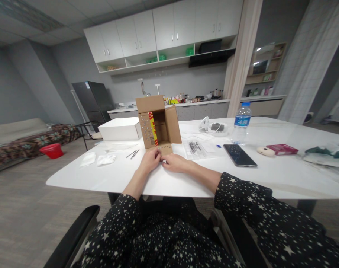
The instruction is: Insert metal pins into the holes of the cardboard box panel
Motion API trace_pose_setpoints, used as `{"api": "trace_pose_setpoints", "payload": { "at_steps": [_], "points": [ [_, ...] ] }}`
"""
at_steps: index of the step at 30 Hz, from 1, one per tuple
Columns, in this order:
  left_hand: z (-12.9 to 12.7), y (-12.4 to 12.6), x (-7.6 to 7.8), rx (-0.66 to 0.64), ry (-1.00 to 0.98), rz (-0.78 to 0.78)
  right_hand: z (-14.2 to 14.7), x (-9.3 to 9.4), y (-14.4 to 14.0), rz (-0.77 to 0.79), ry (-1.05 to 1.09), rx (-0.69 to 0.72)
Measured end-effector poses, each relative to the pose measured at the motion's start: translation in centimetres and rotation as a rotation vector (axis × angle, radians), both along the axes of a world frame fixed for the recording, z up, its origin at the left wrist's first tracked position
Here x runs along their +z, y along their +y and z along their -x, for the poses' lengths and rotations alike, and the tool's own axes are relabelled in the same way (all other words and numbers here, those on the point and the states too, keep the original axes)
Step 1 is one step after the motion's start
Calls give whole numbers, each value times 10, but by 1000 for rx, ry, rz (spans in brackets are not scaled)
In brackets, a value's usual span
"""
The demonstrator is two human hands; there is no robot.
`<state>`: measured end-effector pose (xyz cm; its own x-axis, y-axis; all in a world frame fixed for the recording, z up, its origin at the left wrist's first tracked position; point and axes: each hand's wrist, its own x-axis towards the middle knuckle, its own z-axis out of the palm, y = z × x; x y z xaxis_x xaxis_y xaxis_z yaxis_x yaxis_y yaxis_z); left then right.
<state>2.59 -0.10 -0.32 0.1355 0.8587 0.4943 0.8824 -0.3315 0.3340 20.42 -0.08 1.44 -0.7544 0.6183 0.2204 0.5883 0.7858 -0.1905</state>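
Note:
An open cardboard box [173, 124] stands on the white table in front of me, its opening facing me and its flaps spread. Small shiny dots, too small to name, are scattered over its left flap and lie in a row on the lower flap [166, 150]. At that lower flap, my left hand [151, 160] is closed with its fingers bent together. My right hand [174, 163] meets it from the right, fingers closed and their tips by the left fingertips. Whatever the fingers pinch is hidden. Left of the hands lie slim metal tools, perhaps tweezers [133, 154].
A white box [119, 128] and crumpled white tissues [106, 160] are on the left. To the right are a clear plastic case [196, 149], a phone [239, 155], a water bottle [242, 124], a dark red box [286, 149] and a white corded device [214, 127].

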Motion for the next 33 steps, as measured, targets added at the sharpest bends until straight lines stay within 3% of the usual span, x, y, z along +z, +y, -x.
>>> {"api": "trace_pose_setpoints", "payload": {
  "at_steps": [33],
  "points": [
    [2,0,-2,-23,-53,37,2,-4,3,-1,26,6]
  ]
}}
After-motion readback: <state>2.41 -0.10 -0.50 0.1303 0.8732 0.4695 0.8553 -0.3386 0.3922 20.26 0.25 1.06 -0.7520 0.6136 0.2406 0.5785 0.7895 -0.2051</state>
